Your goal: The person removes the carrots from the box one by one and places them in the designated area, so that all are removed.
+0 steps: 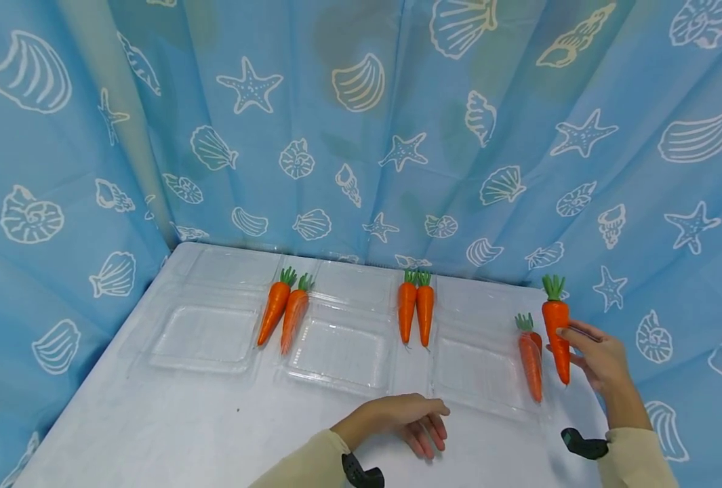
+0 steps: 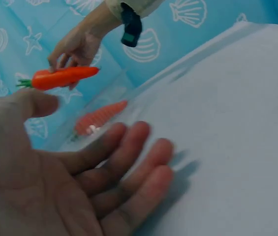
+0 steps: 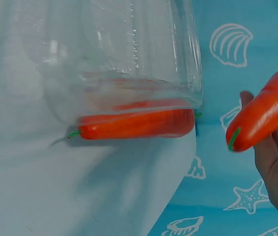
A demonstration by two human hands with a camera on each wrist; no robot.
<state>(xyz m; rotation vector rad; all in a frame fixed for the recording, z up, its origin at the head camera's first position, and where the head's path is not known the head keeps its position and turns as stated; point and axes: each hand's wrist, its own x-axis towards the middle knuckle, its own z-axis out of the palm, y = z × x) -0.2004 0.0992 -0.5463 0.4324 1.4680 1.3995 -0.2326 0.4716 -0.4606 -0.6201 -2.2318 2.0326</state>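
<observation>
My right hand (image 1: 600,359) pinches an orange carrot (image 1: 556,332) with a green top, raised at the table's right edge. The carrot's leaves point up and its tip points down. Just left of it, one carrot (image 1: 529,362) shows through the clear side of the right plastic container (image 1: 470,400). Another carrot (image 3: 139,124) lies along that container's outer side, mostly hidden in the head view. My left hand (image 1: 406,417) hovers over the front of the table, palm showing in the left wrist view, fingers loosely spread and holding nothing.
Two more open clear containers, a middle one (image 1: 336,379) and a left one (image 1: 198,362), stand in the row. Carrot pairs lie between them: a left pair (image 1: 273,312) and a middle pair (image 1: 407,312). A blue shell-print curtain (image 1: 336,135) hangs behind the white table (image 1: 171,427).
</observation>
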